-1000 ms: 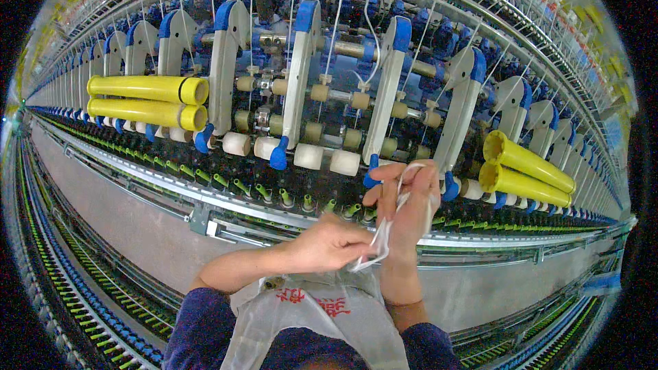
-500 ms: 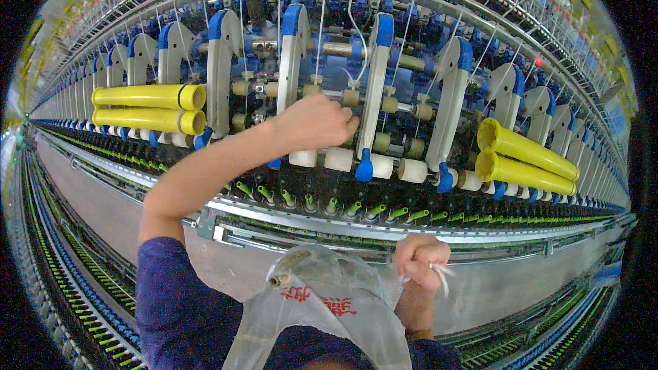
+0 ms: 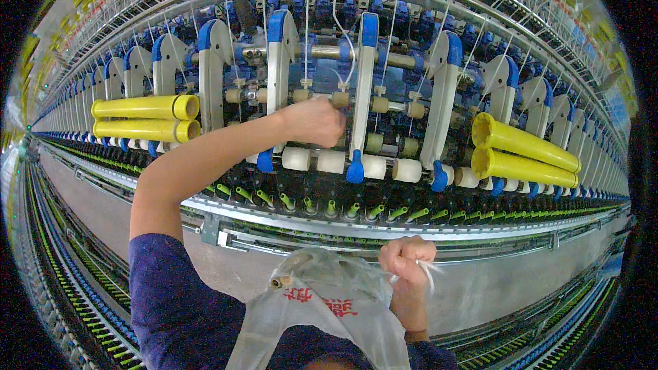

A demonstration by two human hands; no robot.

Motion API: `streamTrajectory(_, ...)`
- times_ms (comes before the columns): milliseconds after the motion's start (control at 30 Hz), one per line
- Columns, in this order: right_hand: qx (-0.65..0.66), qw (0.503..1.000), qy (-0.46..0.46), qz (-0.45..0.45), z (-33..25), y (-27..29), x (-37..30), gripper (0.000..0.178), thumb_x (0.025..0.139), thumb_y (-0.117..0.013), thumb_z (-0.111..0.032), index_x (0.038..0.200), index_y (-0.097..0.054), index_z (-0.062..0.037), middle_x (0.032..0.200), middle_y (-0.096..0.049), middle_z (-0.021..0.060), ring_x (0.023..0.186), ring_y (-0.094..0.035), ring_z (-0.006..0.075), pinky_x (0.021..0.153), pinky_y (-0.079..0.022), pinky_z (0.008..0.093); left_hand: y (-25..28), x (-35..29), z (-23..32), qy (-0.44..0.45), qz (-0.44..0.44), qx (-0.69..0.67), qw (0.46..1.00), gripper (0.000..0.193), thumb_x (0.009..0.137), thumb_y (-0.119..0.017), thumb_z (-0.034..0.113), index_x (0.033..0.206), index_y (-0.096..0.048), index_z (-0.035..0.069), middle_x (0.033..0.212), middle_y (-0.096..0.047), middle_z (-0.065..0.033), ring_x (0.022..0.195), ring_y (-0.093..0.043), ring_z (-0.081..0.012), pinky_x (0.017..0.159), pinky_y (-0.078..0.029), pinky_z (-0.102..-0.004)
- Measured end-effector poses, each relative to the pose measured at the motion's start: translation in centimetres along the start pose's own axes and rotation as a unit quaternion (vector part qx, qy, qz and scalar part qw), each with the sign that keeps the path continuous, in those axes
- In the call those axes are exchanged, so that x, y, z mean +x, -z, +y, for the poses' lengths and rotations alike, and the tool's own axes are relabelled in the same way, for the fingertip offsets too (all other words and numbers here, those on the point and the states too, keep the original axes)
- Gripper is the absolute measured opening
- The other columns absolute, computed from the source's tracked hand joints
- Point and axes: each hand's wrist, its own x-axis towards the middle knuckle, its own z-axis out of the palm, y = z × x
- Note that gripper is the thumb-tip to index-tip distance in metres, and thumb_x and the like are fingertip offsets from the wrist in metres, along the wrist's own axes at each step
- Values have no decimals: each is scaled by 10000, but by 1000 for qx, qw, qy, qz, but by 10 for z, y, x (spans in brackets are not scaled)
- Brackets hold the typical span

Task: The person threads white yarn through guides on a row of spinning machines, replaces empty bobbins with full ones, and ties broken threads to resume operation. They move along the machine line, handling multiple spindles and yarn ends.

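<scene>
I have the long spinning machine (image 3: 315, 224) right across the view, its far left and far right ends bending away. Near me, at the chest, hangs a translucent plastic bag (image 3: 329, 274); a hollow tan tube end (image 3: 279, 281) shows at its left side, and I can't make out what else it contains. My worry there is the loose plastic snagging on the machine if I lean in.

Two yellow tubes (image 3: 144, 107) lie stacked on the left, two more yellow tubes (image 3: 534, 145) on the right; the open ends facing me show nothing inside. An elbow bump could roll them off.

My left hand (image 3: 315, 122) is curled among the rollers between two grey arms; its fingertips are hidden, so I can't tell whether it grips anything. If the rollers turn, fingers could be pinched. My right hand (image 3: 409, 259), near side, is closed around a white strand (image 3: 428, 273), whose loose end could slip or catch on the green spindles (image 3: 331, 207).
</scene>
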Motion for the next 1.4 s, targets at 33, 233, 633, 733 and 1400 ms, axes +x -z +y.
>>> streamTrajectory(33, 6, 1000, -12, -4, 1, 0, 1, 453, 717, -632, -68, 492, -239, -82, 474, -393, 69, 418, -258, 112, 393, -174, 274, 1, -1, 1, -3, 0, -16, 1000, 116, 623, -627, 154, 575, -616, 49, 616, -592, -34, 597, -641, -204, 412, -462, -340)
streamTrajectory(233, -5, 1000, -18, -9, 7, 6, 1, 459, 737, -656, -88, 485, -273, -80, 490, -451, 75, 410, -360, 128, 377, -244, 261, 17, -12, -4, 99, -23, -126, 987, 143, 741, -579, 162, 723, -594, 21, 591, -579, -74, 573, -632, -226, 460, -490, -364)
streamTrajectory(633, 357, 910, -137, 162, 30, -8, 27, 363, 917, -481, -453, 815, -547, -110, 986, -581, 60, 947, -521, 209, 777, -416, 357, 116, -18, 71, 381, 157, -812, 412, 151, 824, -535, 6, 972, -561, 24, 871, -648, -78, 652, -633, -143, 553, -514, -276)
streamTrajectory(733, 349, 916, -134, 145, 36, -16, 34, 510, 909, -399, -575, 890, -583, -101, 1174, -568, 87, 1067, -496, 249, 927, -356, 393, 137, -4, 124, 379, 67, -599, 702, 496, 845, -582, 215, 1265, -455, -15, 912, -561, -170, 814, -592, -350, 662, -497, -384)
streamTrajectory(1400, -910, 360, 193, -68, -188, 164, 20, 692, 704, -704, -59, 1322, -402, 16, 1303, -468, 214, 1210, -436, 380, 1023, -329, 442, -70, -70, 499, 167, -428, -658, 597, 254, 752, -532, 110, 948, -631, -18, 896, -647, -200, 855, -618, -335, 751, -480, -444)
